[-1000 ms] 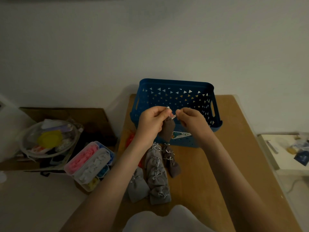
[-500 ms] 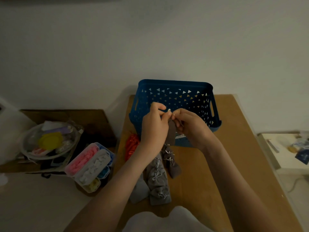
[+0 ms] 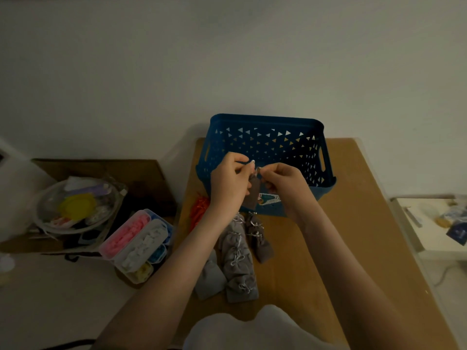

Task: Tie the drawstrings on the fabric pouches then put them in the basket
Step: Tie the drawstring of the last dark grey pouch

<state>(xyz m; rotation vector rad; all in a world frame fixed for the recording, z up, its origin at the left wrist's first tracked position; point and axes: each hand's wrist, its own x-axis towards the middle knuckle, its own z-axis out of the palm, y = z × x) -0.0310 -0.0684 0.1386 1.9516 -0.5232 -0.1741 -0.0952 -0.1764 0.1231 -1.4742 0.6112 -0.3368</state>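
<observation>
A dark brown pouch hangs in front of the blue basket, held up by its silver drawstrings. My left hand and my right hand pinch those strings at the pouch's top, fingertips almost touching. Below my hands, several grey pouches lie in a row on the brown table, beside another dark brown pouch. A grey pouch lies partly under my left forearm. The basket's inside looks dark; I cannot tell what lies in it.
An orange bundle lies left of the basket. A clear compartment box with pink and white pieces sits off the table's left edge. A round clear bowl stands further left. A small white table is at right.
My hands first closed in from slightly apart until the fingertips met over the pouch's top. They have since stayed together there, working the drawstrings.
</observation>
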